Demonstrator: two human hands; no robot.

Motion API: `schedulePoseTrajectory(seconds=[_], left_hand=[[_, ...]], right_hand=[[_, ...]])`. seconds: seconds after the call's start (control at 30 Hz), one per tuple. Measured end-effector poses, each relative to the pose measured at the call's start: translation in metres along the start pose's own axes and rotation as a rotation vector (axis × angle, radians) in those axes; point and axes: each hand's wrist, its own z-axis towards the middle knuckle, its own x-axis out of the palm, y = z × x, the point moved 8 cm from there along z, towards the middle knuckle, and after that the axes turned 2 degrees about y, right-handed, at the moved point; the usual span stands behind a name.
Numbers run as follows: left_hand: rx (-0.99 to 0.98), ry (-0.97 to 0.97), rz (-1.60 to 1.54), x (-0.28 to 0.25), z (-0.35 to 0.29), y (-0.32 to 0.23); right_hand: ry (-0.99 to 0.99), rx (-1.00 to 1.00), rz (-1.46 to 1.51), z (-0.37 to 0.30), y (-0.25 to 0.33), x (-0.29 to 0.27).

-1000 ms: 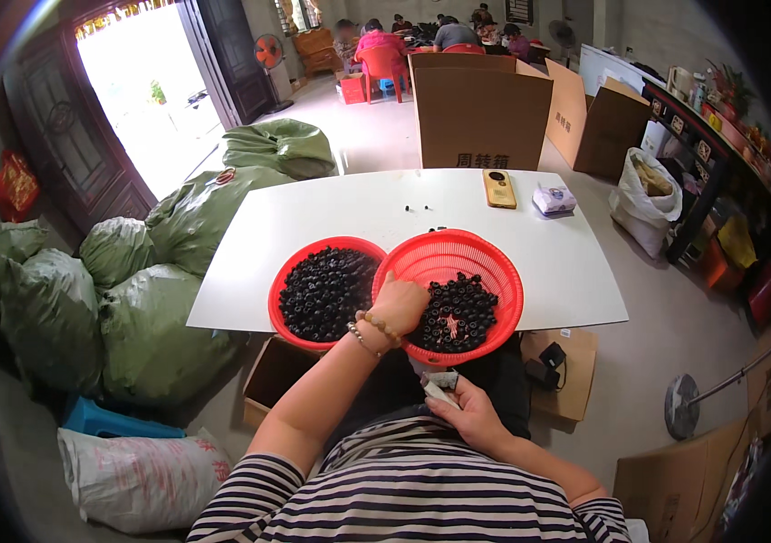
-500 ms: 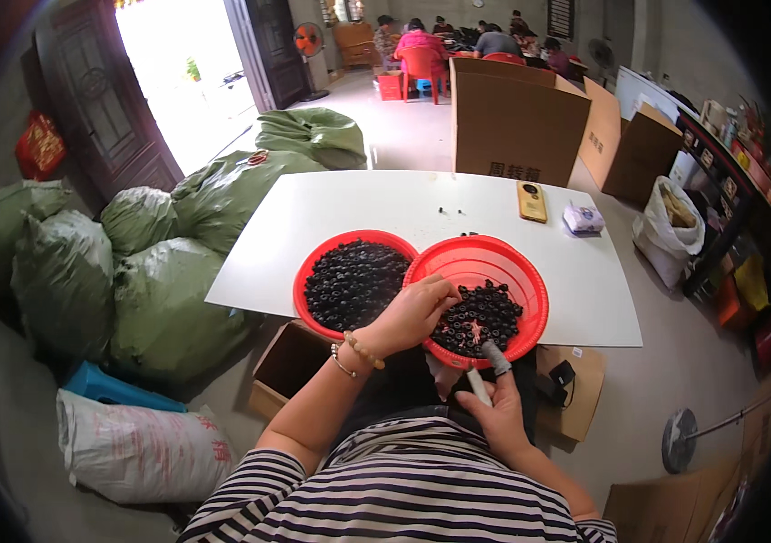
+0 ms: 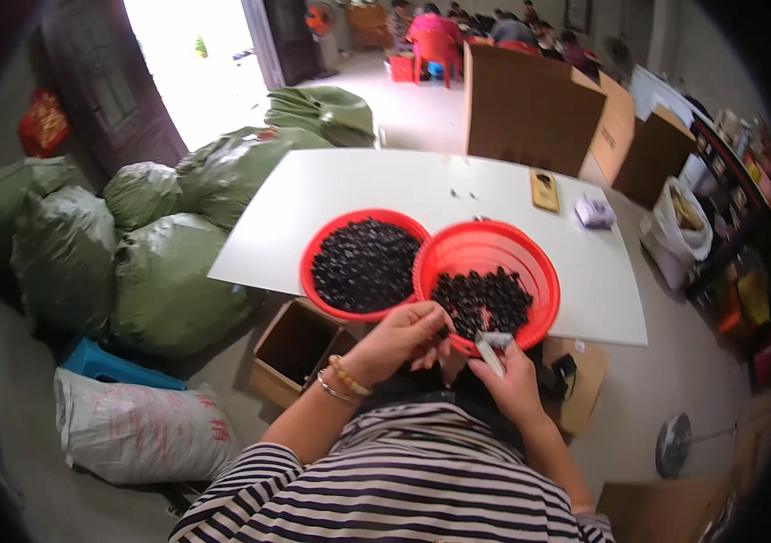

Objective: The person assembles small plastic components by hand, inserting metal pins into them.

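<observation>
Small, rounded black piece [image 3: 442, 333] pinched at the left hand's [image 3: 408, 337] fingertips; slim, pale, stick-like tool [image 3: 491, 359] gripped in the right hand [image 3: 514, 378].

The hands were held near each other but apart, by the near rim of a round, red, perforated plastic basket [image 3: 494, 242], where a heap of similar black pieces [image 3: 503, 297] was seen. More were heaped in a shallower, round red container [image 3: 349, 316] just beside it on the white bench [image 3: 385, 176]. The pinched piece was judged light, firm and not fragile, perhaps a little slippery, and best taken by its outer edge between thumb and forefinger. Its material could not be told through the blur. The tool was judged stiff and light, best held along its shaft.
</observation>
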Motion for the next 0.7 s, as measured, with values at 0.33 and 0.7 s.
schedulePoseTrajectory(seconds=[0.33, 0.7], left_hand=[[-0.108, -0.004, -0.470, 0.006, -0.002, 0.020], [-0.067, 0.063, -0.501, 0.018, -0.012, 0.024]], right_hand=[[-0.047, 0.052, 0.292, -0.003, -0.016, 0.017], [0.028, 0.106, 0.510, -0.009, -0.005, 0.015]])
